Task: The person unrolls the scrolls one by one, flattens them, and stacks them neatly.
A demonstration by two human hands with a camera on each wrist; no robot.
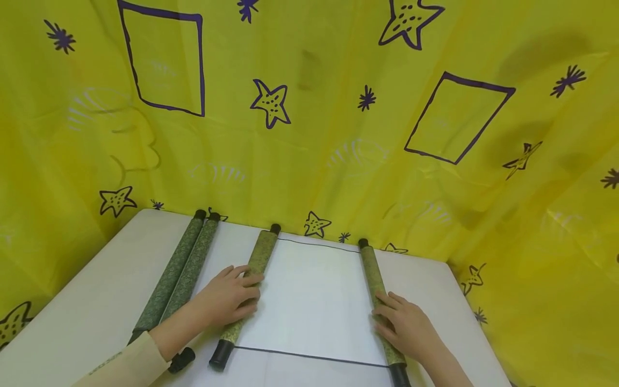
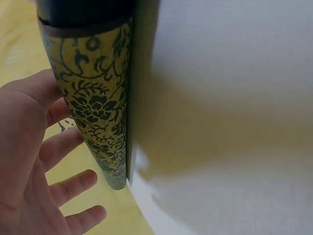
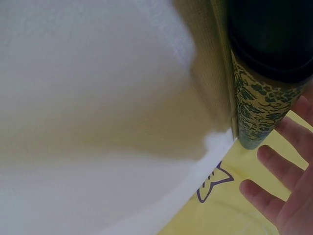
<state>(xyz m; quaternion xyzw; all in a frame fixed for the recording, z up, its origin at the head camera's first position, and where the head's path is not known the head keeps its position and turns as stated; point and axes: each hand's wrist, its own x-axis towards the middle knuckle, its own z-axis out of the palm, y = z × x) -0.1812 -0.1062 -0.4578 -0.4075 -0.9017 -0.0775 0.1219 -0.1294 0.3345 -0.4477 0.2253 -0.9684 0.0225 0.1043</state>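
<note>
A hanging scroll lies spread on the table, its pale sheet [image 1: 314, 301] stretched between two gold floral rollers with black end caps. Across the left roller [image 1: 261, 252] rests my left hand [image 1: 227, 298], its fingers spread over the patterned cloth. My right hand [image 1: 406, 325] touches the right roller [image 1: 371, 269] from its outer side. In the left wrist view, loosely extended fingers [image 2: 73, 188] stand beside the dark flower pattern. Straight, spread fingers [image 3: 279, 166] lie along the roller's outer side in the right wrist view, partly hidden behind it.
Two green patterned rolls [image 1: 176, 269] with black ends lie side by side at the left, partly covered by my left forearm. The white table [image 1: 425, 279] ends at a yellow curtain [image 1: 329, 161] printed with purple stars and frames, hanging behind and at both sides.
</note>
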